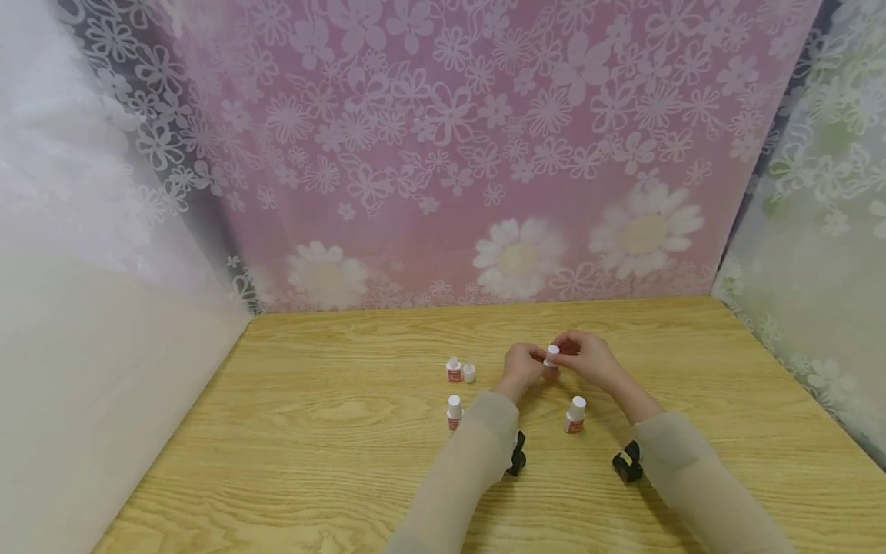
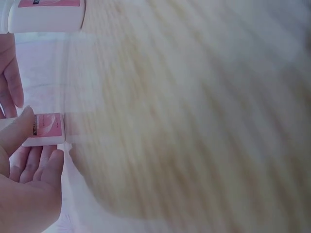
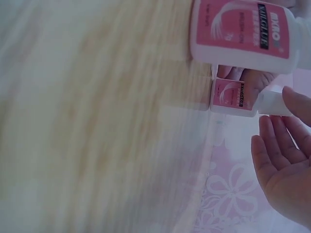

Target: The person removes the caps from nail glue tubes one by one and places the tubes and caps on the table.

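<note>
Two sleeved forearms reach in from 6 o'clock across a wooden table, each wearing a black wrist mount.

Nearest, at about 5 o'clock from the hands, a capped white bottle with a pink label stands upright; in the right-wrist view it fills the upper edge. At about 8 o'clock from the hands stands a second capped bottle.

Past these, at table centre, both hands meet on a third small bottle. The left hand grips its body, thumb and fingers curled around the pink label, as the left-wrist view shows. The right hand pinches the white cap at the top; from the right wrist, its fingers curve toward the cap. Whether the bottle rests on the table or is lifted just clear of it cannot be told.

At 9 o'clock from the hands, well apart, a fourth bottle stands with a loose white cap just beside it.

Farthest, at 12 o'clock, a pink floral curtain backs the table, with pale sheets at 9 and 3 o'clock.
</note>
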### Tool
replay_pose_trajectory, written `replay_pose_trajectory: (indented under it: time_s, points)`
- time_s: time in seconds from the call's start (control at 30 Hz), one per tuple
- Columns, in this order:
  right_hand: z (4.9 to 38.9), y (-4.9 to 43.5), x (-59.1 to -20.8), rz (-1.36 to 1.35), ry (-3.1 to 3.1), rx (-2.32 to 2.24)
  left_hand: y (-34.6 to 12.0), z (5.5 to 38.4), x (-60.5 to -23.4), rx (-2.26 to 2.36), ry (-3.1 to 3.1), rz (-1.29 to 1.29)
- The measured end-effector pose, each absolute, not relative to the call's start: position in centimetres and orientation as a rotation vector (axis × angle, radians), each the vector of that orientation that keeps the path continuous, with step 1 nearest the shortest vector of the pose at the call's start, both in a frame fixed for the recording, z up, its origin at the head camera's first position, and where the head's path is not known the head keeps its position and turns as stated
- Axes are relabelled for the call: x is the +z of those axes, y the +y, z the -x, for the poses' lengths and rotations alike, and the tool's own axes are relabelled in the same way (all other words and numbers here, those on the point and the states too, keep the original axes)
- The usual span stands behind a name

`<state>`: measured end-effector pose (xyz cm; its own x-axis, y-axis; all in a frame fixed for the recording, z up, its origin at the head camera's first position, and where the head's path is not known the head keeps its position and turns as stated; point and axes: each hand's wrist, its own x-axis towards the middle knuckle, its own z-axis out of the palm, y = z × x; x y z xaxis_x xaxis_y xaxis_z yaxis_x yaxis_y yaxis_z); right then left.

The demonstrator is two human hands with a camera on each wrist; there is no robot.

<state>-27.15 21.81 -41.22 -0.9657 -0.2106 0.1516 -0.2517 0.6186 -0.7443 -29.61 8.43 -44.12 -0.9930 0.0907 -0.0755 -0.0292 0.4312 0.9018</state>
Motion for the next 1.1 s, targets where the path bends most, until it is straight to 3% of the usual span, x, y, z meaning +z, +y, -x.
replay_pose_trajectory:
  time_s: [0.63,1.1]
  points:
    - [27.58,21.73,-41.33,-0.318,-2.793,1.287,8.57,29.9,-44.4,1.686,2.499,-0.053]
    - [27.97,22.08,-41.52,-0.294,-2.774,1.523,8.35,30.04,-44.08,1.629,2.526,-0.069]
